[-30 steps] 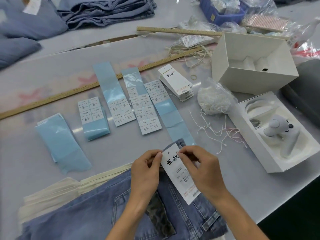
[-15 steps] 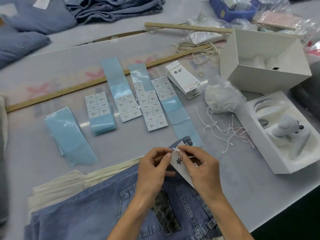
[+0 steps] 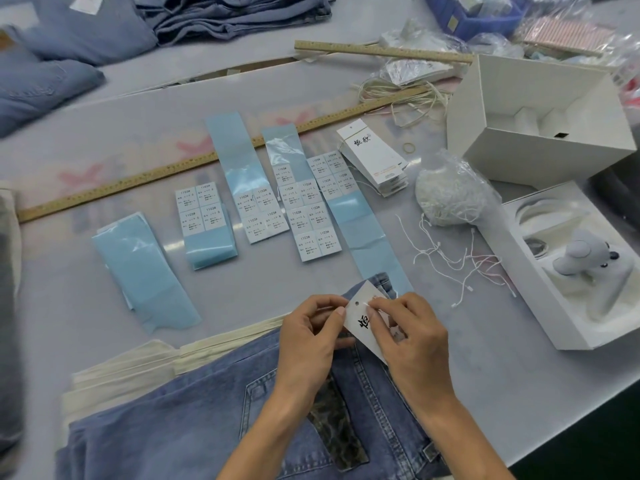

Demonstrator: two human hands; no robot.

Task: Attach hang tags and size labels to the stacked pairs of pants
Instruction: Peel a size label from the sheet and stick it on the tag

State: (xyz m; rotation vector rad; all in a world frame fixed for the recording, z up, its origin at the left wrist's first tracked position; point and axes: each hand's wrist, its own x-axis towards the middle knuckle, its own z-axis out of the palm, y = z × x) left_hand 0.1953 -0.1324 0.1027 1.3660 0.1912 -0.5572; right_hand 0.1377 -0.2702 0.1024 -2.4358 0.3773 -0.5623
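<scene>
Both hands are on the tag (image 3: 360, 315) now: left hand (image 3: 310, 336) pinches its near-left edge between thumb and forefinger, right hand (image 3: 408, 336) lies across its right side, fingertips pinching near the punched hole at the top. White card, black characters partly covered by the right fingers. It sits over the waistband corner of the top jeans (image 3: 214, 420), which lie flat at the near edge of the table (image 3: 86, 143), a dark patch (image 3: 334, 431) on the back pocket. Under the denim, a pale cream pair (image 3: 138, 365) peeks out to the left.

Further back, blue backing strips carry size labels (image 3: 304, 209) in rows, one bare strip (image 3: 145, 271) lying at the left. Beside them on the right, a tag stack (image 3: 375, 157), then a bag of strings (image 3: 450, 192), with loose strings (image 3: 457, 261) scattered just in front. Long ruler (image 3: 138, 178) runs diagonally behind the strips. Open white boxes stand at the right, folded denim (image 3: 69, 39) far left.
</scene>
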